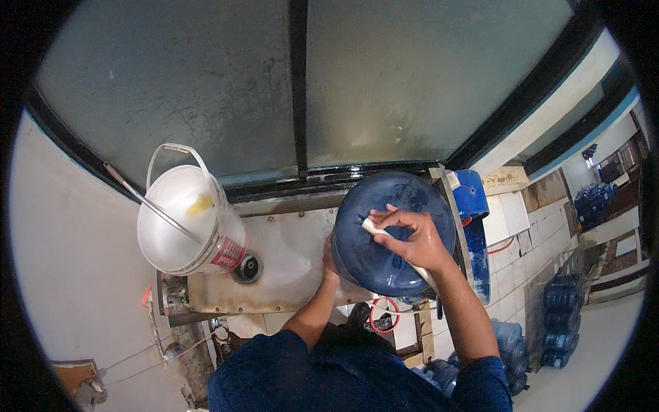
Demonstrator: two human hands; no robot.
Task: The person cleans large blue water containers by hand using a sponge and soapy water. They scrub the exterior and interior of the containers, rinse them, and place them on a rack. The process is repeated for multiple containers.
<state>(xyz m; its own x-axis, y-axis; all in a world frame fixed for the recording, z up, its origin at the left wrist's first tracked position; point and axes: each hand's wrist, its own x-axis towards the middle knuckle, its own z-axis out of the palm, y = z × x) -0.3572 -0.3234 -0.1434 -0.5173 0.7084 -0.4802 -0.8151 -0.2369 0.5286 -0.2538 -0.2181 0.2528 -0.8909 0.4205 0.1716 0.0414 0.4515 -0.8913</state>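
Observation:
A large blue plastic water jug stands on the right part of a metal-topped counter, its round end facing up. My left hand rests against the jug's left side, its fingers partly hidden by it. Over the jug's top, my right hand holds a pale tube between thumb and fingers; the tube runs down under my wrist. A white plastic bucket with its handle raised stands at the left, with a thin metal rod and something yellow inside. Right of the bucket is a round black fitting.
Frosted glass panels in dark frames rise behind the counter. Blue plastic containers stand beyond its right edge. More water jugs are on the tiled floor at the lower right. A red ring shows below the counter's front edge.

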